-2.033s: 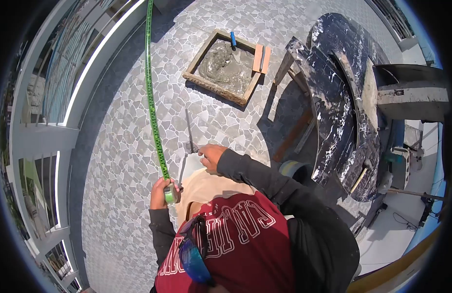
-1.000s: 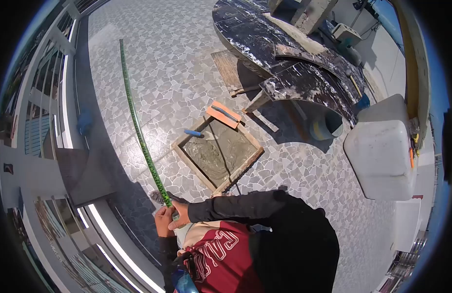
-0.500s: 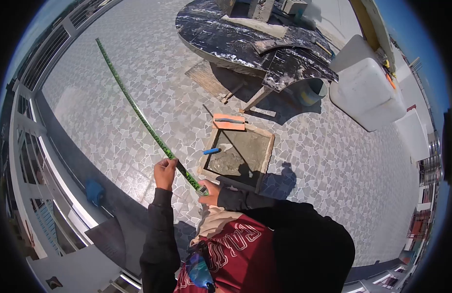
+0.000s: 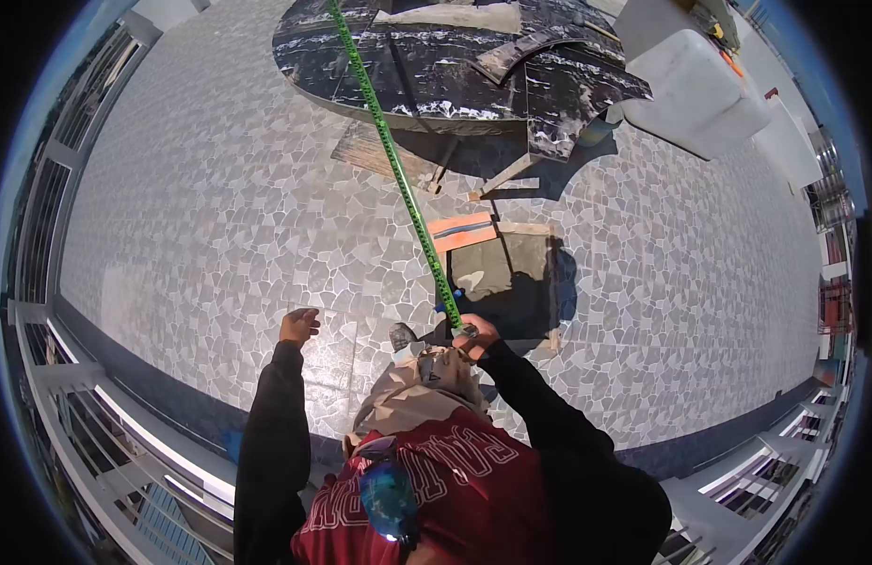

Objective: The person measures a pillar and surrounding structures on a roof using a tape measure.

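Note:
My right hand is wrapped around the case of a tape measure, close to my waist. Its green blade stretches away from me, passing over the wooden frame's left side and the black table. Off to the left, my left hand hovers above the tiles with loosely bent fingers and nothing in it. A shallow wooden frame holds grey mortar, partly in shadow. Across its far left corner lies an orange float with a grey handle. A blue handle shows partly behind the blade.
Ahead is a black marble-patterned table with a curved strip on top. A board lies beneath it. A white plastic tank stands at right. Railings border the patterned tile floor.
My left hand has let go of the green blade and moved left. The blade has swung right and now points over the table. My right hand has shifted right with the case.

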`<state>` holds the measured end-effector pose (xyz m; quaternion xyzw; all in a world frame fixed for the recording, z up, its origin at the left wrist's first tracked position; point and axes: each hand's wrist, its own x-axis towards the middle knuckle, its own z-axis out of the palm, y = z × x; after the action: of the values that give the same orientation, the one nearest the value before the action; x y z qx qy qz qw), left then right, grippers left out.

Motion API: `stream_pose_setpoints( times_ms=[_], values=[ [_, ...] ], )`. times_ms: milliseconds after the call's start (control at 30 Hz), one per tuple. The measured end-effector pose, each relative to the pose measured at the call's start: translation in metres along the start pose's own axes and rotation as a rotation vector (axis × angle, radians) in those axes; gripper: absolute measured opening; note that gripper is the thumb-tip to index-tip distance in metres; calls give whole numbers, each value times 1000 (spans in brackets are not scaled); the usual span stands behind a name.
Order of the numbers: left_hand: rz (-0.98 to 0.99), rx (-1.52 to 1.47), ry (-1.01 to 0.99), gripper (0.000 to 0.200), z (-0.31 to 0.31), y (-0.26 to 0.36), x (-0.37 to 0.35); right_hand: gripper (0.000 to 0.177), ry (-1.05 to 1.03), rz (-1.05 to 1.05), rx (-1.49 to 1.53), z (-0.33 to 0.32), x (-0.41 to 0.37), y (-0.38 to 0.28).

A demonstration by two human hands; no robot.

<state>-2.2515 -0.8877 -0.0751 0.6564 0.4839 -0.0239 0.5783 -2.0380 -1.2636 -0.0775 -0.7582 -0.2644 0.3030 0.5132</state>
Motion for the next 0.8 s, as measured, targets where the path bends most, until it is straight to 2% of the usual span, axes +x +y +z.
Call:
stream_pose_setpoints(
  times_ms=[67,133,200,267,300,367,400,433,500,633,767,800],
  values=[
    [-328,57,-20,22,-50,-65,10,49,-110,153,-104,3,18,39],
    [-585,135,-32,22,-98,-141,15,53,144,477,16,10,10,52],
    [-830,220,-105,23,-136,-209,17,45,159,540,110,10,5,29],
    [-956,237,-169,23,-156,-237,27,45,224,564,105,23,1,38],
    [-952,210,-142,23,-157,-230,34,45,241,566,110,32,9,37],
    [-858,180,-136,24,-165,-217,63,57,305,746,163,53,27,28],
    [-882,69,-206,26,-190,-241,100,54,284,757,162,61,40,18],
    [-801,109,-173,21,-179,-184,108,54,299,766,163,74,55,21],
    [-733,109,-113,24,-191,-139,160,52,398,510,-23,96,93,44],
    [-433,-18,-138,34,-239,-57,265,51,487,775,134,128,177,-20],
    [-182,36,-211,31,-291,30,360,55,503,777,16,149,240,-61],
    [-159,43,-208,32,-305,47,382,55,547,833,162,155,250,-50]
  ],
)
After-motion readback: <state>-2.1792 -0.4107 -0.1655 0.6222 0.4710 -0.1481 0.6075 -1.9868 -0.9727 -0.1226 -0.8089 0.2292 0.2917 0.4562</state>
